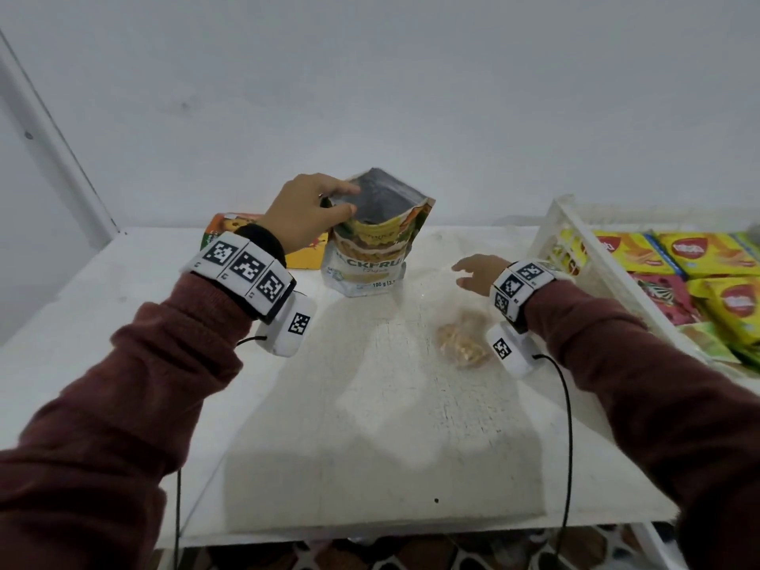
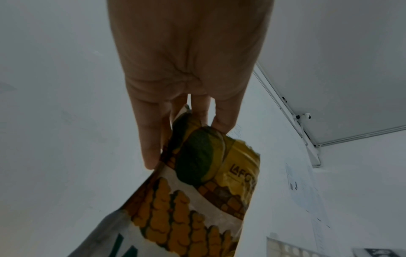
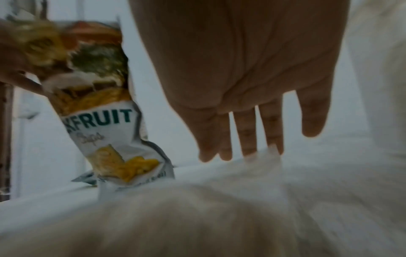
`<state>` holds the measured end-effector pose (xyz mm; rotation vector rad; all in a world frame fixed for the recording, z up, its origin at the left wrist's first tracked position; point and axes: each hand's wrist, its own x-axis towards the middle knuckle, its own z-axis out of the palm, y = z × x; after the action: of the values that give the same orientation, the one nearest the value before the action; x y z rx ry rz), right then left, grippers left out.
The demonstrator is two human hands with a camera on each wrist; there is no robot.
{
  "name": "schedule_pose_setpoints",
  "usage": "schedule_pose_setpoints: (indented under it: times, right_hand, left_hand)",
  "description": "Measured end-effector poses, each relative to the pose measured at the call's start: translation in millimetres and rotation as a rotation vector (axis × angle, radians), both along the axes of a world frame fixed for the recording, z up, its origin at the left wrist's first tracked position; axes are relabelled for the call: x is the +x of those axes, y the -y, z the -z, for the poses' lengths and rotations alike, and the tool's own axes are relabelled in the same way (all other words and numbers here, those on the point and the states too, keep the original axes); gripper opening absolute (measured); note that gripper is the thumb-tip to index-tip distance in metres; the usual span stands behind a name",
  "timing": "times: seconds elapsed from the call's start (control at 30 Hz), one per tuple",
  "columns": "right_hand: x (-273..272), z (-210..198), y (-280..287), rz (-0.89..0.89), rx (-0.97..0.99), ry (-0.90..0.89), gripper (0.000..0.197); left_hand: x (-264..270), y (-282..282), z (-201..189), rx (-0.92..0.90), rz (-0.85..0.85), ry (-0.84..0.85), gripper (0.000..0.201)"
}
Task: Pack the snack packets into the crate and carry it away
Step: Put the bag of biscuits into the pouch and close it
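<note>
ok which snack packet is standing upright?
The jackfruit chips pouch, gripped at its top by the left hand; packets in the crate lie flat.

White table [image 1: 370, 425]; grey wall [image 1: 411, 96]; possibly papers [image 2: 307, 200] pinned there.

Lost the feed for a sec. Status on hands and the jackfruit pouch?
Left hand grips jackfruit pouch by its top, base on table. Right hand open, holding nothing. Crate at right, part filled. Clear snack bag lies between.
</note>
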<state>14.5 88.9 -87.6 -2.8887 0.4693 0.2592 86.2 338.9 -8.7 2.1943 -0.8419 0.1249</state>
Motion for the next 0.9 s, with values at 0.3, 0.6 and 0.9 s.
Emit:
schedule_pose_setpoints:
  times: [0.3,0.6,0.9]
  right_hand:
    - [9.2,9.3,6.9,-0.066,0.11,-0.043,0.027]
    - [-12.5,-66.3,-1.4,-0.161,0.232,0.159,0.007]
    - [-32.9,-71.0,-16.8,-0.242,0.145,0.245,0.014]
  left_hand:
    - [-0.7,-0.2,-0.9,0.009,0.006,0.029,0.029]
    - [-1.4,-1.9,-2.7,0.011,0.024,0.002,0.027]
    - [-0.6,-2.7,-0.7,-0.012,0.04,0.002,0.028]
